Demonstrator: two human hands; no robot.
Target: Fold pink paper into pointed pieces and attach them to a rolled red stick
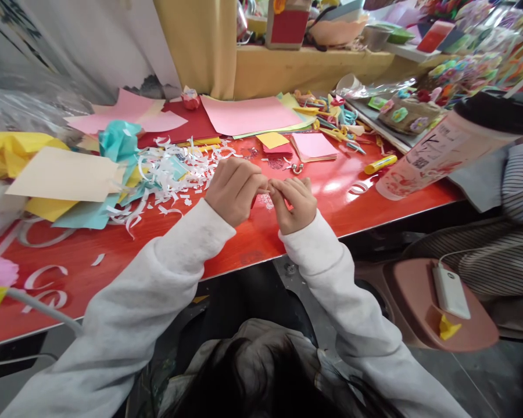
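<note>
Above the red table (261,238), my left hand (235,191) and my right hand (295,204) meet at the fingertips, both closed in a pinch. Whatever lies between the fingers is too small and hidden to name; a bit of red shows by the right fingers. Just beyond them are a stack of small pink paper squares (316,146), a yellow paper square (272,140) on red ones, and a small shiny curved metal piece (297,169). Curled white paper strips (178,168) are heaped to the left of my left hand.
Large pink sheets (250,115) lie at the back. Coloured papers (65,174) pile up at left. To the right stand a tilted-looking drink cup (436,145) and a yellow tube (380,164). A power bank (451,293) rests on a pink stool (405,290), beside a person's striped sleeve (520,186).
</note>
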